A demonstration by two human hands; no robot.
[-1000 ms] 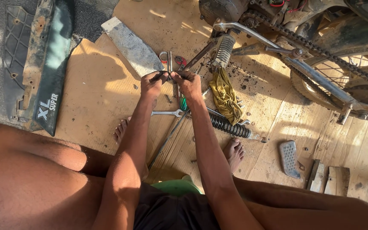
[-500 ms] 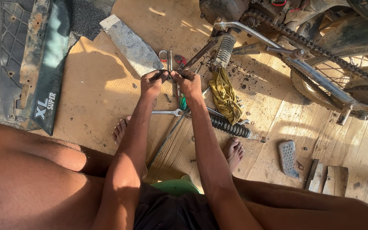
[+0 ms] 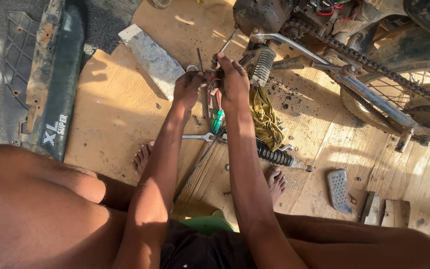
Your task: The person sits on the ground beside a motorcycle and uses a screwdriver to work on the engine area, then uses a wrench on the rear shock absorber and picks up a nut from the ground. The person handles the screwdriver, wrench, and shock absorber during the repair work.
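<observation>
My left hand (image 3: 187, 88) and my right hand (image 3: 233, 79) meet over a small metal part with a thin rod (image 3: 199, 60) sticking up from it, both hands gripping it just in front of the motorcycle's footrest (image 3: 261, 66). What exactly sits between the fingers is hidden. Below the hands lie a green-handled screwdriver (image 3: 217, 121), red-handled pliers (image 3: 209, 102) and a chrome spanner (image 3: 198, 136) on the plywood floor (image 3: 115, 114). A yellow rag (image 3: 266, 117) lies to the right of my right forearm.
The motorcycle's chain (image 3: 374, 65), swingarm and rear wheel (image 3: 399, 94) fill the upper right. A grey stone block (image 3: 151, 59) lies upper left; a dark plastic panel (image 3: 46, 79) lies far left. A black spring (image 3: 274, 155), pedal rubber (image 3: 338, 189) and wooden blocks (image 3: 384, 210) sit near my feet.
Both hands stay together on the part and have shifted only slightly; the view has moved a little.
</observation>
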